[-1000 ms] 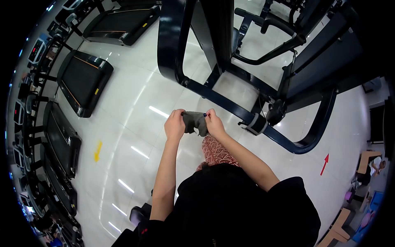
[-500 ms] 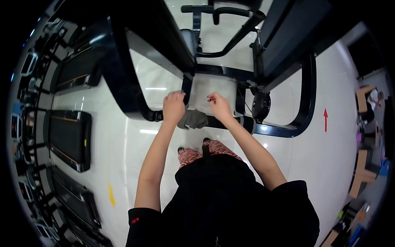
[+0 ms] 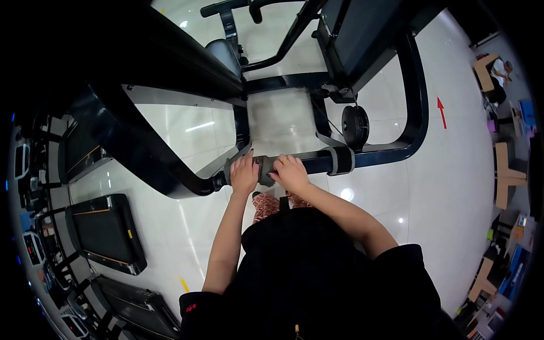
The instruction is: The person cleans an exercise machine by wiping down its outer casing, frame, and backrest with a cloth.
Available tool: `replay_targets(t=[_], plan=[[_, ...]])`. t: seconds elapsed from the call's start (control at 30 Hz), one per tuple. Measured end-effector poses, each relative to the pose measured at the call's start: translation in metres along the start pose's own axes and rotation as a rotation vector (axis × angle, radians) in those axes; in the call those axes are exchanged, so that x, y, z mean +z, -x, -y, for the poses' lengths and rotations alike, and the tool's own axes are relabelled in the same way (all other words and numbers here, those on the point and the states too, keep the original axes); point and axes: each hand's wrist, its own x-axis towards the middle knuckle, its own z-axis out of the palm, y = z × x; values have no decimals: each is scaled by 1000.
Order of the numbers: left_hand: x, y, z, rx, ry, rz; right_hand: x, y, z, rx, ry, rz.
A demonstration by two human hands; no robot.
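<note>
A dark grey cloth [image 3: 264, 171] lies over the dark blue horizontal bar [image 3: 317, 163] of a gym machine, in front of my body. My left hand [image 3: 245, 173] is on the cloth's left part, its fingers bent over the bar. Just right of it, my right hand [image 3: 290, 171] presses its curled fingers on the cloth's right end and the bar. A grey and black band [image 3: 341, 161] is wrapped round the bar to the right of my hands. The underside of the cloth is hidden.
Machine uprights [image 3: 141, 141] rise on the left, and a black pulley [image 3: 355, 127] hangs on the right. Treadmills [image 3: 107, 233] stand along the left side. A seated person [image 3: 501, 71] is far off at the right, near wooden desks [image 3: 506, 175].
The cloth was stretched between both hands, then hung at the bar with my right hand off it. Now both hands are down on it at the bar. The view has shifted closer to the machine.
</note>
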Motion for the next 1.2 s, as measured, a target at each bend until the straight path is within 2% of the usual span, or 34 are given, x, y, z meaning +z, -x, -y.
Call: replay_targets(t=[0.1, 0.17, 0.23, 0.3, 0.33, 0.37, 0.43, 0.47, 0.53, 0.57, 0.7, 0.8, 0.83, 0.9, 0.93, 0.97, 1.1, 1.2], plan=[[0, -2, 3, 28, -37, -15, 0, -3, 5, 27, 103, 40], [-4, -4, 4, -4, -54, 66, 1, -6, 5, 18, 124, 70], [-8, -7, 5, 28, -63, 5, 1, -12, -2, 7, 146, 93], [-13, -11, 6, -25, -69, 181, -7, -23, -21, 4, 3, 306], [-12, -12, 8, 12, -39, 113, -18, -27, -28, 42, 7, 232], [-12, -13, 9, 26, -44, 112, -29, -29, -33, 172, 86, 200], [-8, -14, 11, 5, 18, 95, -36, -33, -45, 320, 167, -7], [-4, -16, 15, 39, 3, 66, -36, -35, -47, 330, 166, -14], [-8, -15, 10, 45, -24, 82, -50, -40, -34, 461, 90, -257], [-9, -16, 8, 39, -51, 93, -50, -42, -24, 469, 89, -257], [-6, -17, 11, 26, -133, 157, -28, -48, 46, 318, -178, -192], [7, -11, 37, 132, -147, 126, 19, -54, 70, 162, -220, -250], [10, -9, 46, 130, -172, 132, 32, -52, 69, 157, -228, -241], [11, -5, 47, 198, -166, 78, 50, -49, 66, 211, -26, -64], [3, -6, 37, 68, -77, 161, 50, -48, 61, 258, -52, -69], [-4, -5, 29, 47, -76, 155, 50, -47, 58, 241, -55, -57], [-7, 0, 20, 27, -219, 159, 58, -48, 46, 196, -46, -134], [-6, 3, 21, 34, -69, 83, 62, -53, 35, 202, -8, -137]])
